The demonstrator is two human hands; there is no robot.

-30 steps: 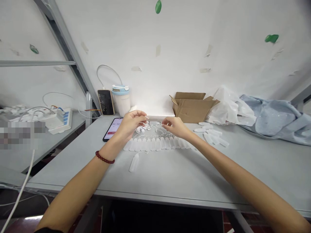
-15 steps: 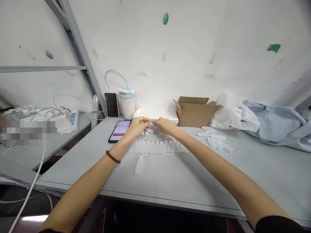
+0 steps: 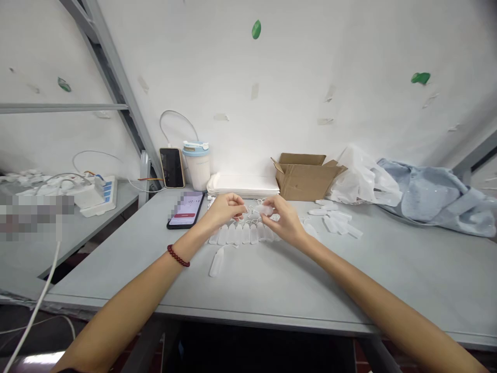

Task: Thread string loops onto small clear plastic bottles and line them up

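Between finger and thumb, my right hand (image 3: 286,220) grips a small translucent white plastic sleeve (image 3: 261,210), tilted nearly level. My left hand (image 3: 225,208) faces it with fingertips pinched together; what lies in that pinch is too small to make out. Just below both hands runs a row of similar sleeves with white cords (image 3: 246,234) side by side on the grey table (image 3: 295,290). One more corded sleeve (image 3: 217,262) lies apart, nearer the front edge. Right of my hands rests a loose pile of sleeves (image 3: 341,224).
A phone with a timer (image 3: 187,210) lies left of my hands. Behind stand another phone (image 3: 172,167), a cup with a blue lid (image 3: 196,166), a white stack (image 3: 244,185) and an open cardboard box (image 3: 308,181). A plastic bag (image 3: 363,178) and blue cloth (image 3: 430,191) sit at right.
My hands have come slightly apart. The right hand has turned, its fingers opening out from a curl, and the sleeve in it now shows. The view has shifted slightly.
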